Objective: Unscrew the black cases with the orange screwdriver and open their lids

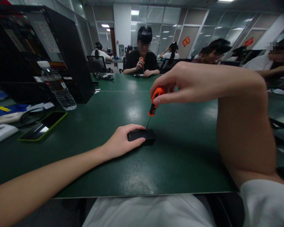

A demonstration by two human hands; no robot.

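Observation:
My right hand grips the orange and black handle of a screwdriver from above. The screwdriver leans slightly, and its thin shaft runs down to the top of a small black box-shaped device lying on the green table. Whether the tip sits in a screw is too small to tell. Around the left part of the black device is my left hand, thumb on the near side and fingers on the far side, pressing it to the table. Part of the device is hidden under that hand.
On the left lie a phone with a green edge, a white device and cables. A tilted water bottle leans by a black cabinet. Across the green table sits a person holding a screwdriver; other people sit behind and right.

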